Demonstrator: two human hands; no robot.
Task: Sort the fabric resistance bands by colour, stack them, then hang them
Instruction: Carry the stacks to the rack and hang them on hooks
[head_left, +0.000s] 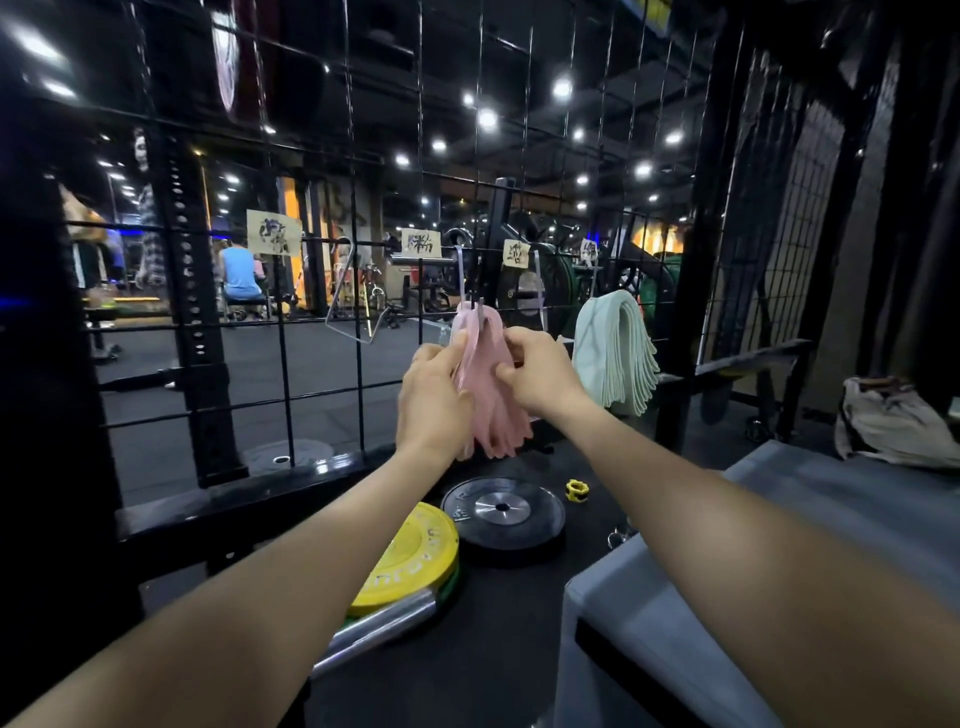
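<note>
Both arms reach up to the wire wall (291, 322). Left hand (434, 395) and right hand (540, 371) pinch the pink bands (491, 410), fingers closed on them, to settle them on their hook (461, 275). Green bands (615, 353) hang nearby, so colours stay apart.

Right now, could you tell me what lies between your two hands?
In the head view, the bunch of pink bands hangs from a hook on the wire grid, with the left hand and right hand gripping it from either side.
</note>
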